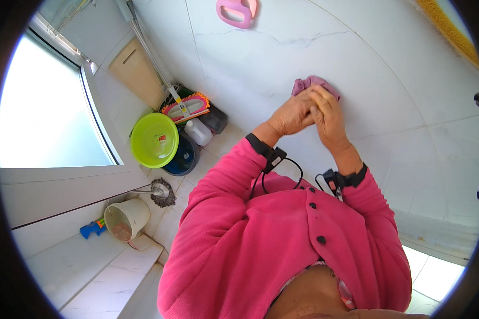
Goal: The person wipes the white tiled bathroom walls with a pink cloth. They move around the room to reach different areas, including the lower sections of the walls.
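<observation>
A mauve cloth (305, 83) is bunched up at the fingertips of both my hands, in front of the white tiled wall. My left hand (294, 112) is closed, its fingers curled in against the other hand. Pressed close beside it, my right hand (329, 114) has its fingers bent over the cloth. Part of the cloth is hidden behind the fingers. Whether it touches the wall I cannot tell. Each wrist wears a black strap with a small device and a cable.
Higher on the wall hangs a pink ring-shaped holder (235, 13). At left are a lime-green basin (154, 139), a dark blue bucket (184, 155), a white jug (198, 131), a flat mop (186, 107), a wooden board (137, 73), a round brush (163, 192) and a cream bucket (126, 218).
</observation>
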The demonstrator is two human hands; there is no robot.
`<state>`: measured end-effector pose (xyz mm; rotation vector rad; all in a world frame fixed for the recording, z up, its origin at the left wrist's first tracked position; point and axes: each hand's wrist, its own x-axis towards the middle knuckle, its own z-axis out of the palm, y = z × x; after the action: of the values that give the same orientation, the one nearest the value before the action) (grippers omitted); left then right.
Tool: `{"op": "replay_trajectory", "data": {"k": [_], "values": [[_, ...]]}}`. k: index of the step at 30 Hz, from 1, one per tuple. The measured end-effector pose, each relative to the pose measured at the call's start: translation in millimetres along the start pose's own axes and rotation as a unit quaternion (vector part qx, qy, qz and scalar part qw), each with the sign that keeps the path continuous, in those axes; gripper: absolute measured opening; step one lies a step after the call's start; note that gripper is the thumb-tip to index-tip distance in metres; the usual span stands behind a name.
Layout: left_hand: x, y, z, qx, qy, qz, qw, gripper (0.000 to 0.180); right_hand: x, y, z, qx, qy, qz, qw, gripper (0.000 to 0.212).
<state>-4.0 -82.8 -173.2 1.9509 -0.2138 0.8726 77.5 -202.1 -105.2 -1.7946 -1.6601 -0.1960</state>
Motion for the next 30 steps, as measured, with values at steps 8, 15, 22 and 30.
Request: {"op": "replay_trajectory", "data": {"k": [8, 15, 22, 30], "values": [[-11.9, -3.4, -13.8, -0.39, 0.118, -0.227, 0.885, 0.022, 10.0, 6.2, 39.0, -0.018, 0.067, -0.032, 0.997, 0.032], [-22.6, -23.6, -21.4, -0.288, 0.166, -0.213, 0.919, 0.019, 3.2, 15.5, 55.2, -0.055, 0.114, -0.044, 0.991, 0.04], [-29.7, -0.3, -32.2, -0.158, 0.184, -0.397, 0.885, 0.031, -9.3, 26.1, 70.3, -0.133, 0.062, -0.02, 0.989, 0.042], [-2.6, 20.6, -9.8, -0.289, 0.133, -0.338, 0.886, 0.054, -8.0, 32.9, 52.2, -0.121, 0.111, -0.048, 0.985, 0.038]]}}
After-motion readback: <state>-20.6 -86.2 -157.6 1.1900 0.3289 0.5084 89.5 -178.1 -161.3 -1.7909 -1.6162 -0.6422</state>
